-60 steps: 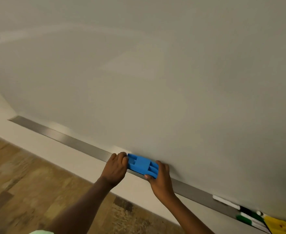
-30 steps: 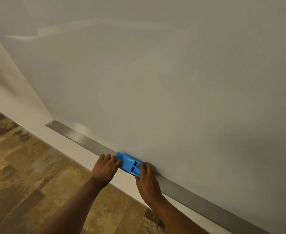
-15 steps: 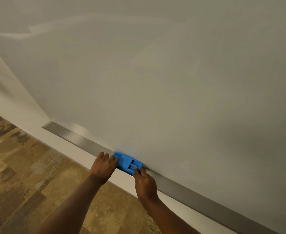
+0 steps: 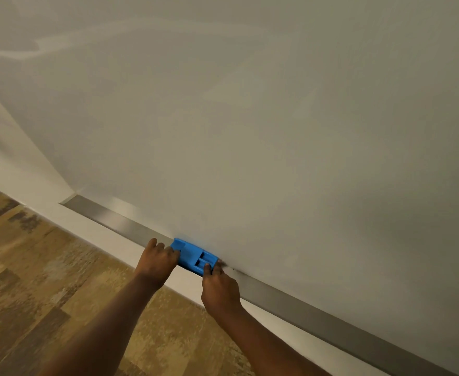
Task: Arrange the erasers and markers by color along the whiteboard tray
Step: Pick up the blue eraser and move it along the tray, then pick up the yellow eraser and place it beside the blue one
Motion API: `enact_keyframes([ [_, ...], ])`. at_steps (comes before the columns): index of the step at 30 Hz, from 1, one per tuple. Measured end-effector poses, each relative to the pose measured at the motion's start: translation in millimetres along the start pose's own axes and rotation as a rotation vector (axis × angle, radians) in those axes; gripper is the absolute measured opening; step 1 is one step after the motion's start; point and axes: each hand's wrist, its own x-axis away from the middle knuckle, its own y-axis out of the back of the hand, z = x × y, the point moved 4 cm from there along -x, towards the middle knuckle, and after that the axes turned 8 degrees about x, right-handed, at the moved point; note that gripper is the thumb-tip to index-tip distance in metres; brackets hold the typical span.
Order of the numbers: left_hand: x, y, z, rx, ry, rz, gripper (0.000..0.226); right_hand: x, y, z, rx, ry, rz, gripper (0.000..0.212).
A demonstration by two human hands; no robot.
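A blue eraser (image 4: pixel 193 255) lies on the metal whiteboard tray (image 4: pixel 290 298), against the foot of the whiteboard (image 4: pixel 250 131). My left hand (image 4: pixel 156 260) grips its left end with curled fingers. My right hand (image 4: pixel 218 287) presses on its right end with thumb and fingertips. The eraser sits some way in from the tray's left end (image 4: pixel 68 200). No markers or other erasers are in view.
Below the tray runs a white wall strip (image 4: pixel 92 232), and under it a patchy wood-look floor (image 4: pixel 33 280). The tray stretches on to the lower right edge of the view.
Both hands have slid the blue eraser leftward along the tray toward its left end. The markers and yellow eraser seen at lower right two seconds ago have left the view.
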Motion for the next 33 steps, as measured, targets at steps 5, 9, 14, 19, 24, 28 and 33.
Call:
enact_keyframes([
  [5,9,3,-12,-0.022,0.042,-0.032,0.059,14,17,-11,-0.008,-0.061,-0.026,0.062],
  [9,20,19,-40,0.183,-0.014,-0.087,0.072,45,43,-29,0.010,-0.076,-0.161,0.048],
  [14,36,37,-91,0.182,-0.192,-0.120,0.072,96,66,-68,0.089,-0.170,-0.247,0.033],
  [19,43,70,-170,0.251,-0.353,-0.114,0.072,152,74,-117,0.079,-0.296,-0.292,0.014],
  [24,56,106,-262,0.243,-0.560,-0.151,0.070,214,79,-178,0.026,-0.411,-0.370,0.029],
  [28,63,138,-333,0.244,-0.689,-0.164,0.069,268,85,-230,0.030,-0.516,-0.433,0.032],
  [33,70,169,-422,0.252,-0.800,-0.166,0.071,337,89,-292,0.052,-0.637,-0.442,0.028],
])
